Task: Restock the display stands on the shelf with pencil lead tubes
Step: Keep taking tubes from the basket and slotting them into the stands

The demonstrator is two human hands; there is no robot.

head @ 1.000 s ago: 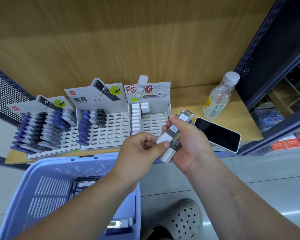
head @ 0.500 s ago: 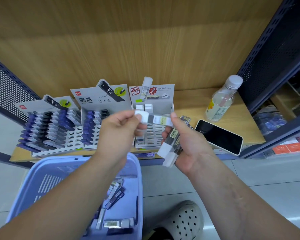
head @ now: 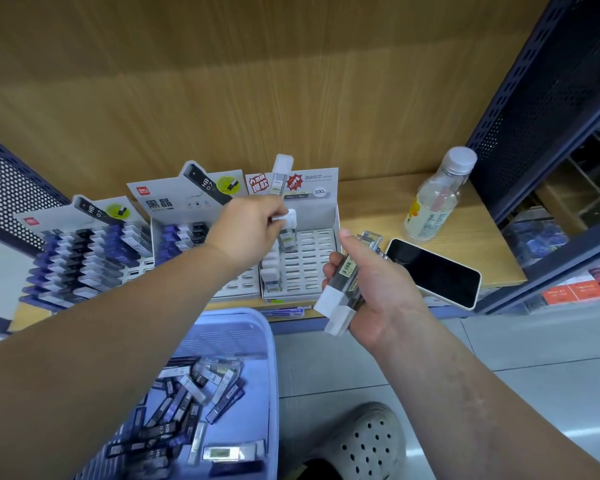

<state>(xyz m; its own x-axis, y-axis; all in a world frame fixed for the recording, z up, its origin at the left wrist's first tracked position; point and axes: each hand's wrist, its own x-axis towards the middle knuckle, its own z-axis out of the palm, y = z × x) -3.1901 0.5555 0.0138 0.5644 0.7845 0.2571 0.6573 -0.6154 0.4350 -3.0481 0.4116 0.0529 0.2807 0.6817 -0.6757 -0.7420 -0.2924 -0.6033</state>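
Step in hand: slotting. Your left hand [head: 246,232] pinches one white-capped tube [head: 289,218] over the white stand [head: 312,271]; your right hand [head: 374,292] grips spare tubes [head: 334,303]. Next: lower into an empty slot.

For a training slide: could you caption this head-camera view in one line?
Left hand holds a white-capped lead tube over the rightmost display stand; right hand grips spare tubes.

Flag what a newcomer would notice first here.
The left hand pinches a white-capped tube over the rightmost display stand, while the right hand grips a bundle of tubes just in front of it. Below, a blue basket holds a heap of loose tubes. A phone and a bottle sit further right on the shelf.
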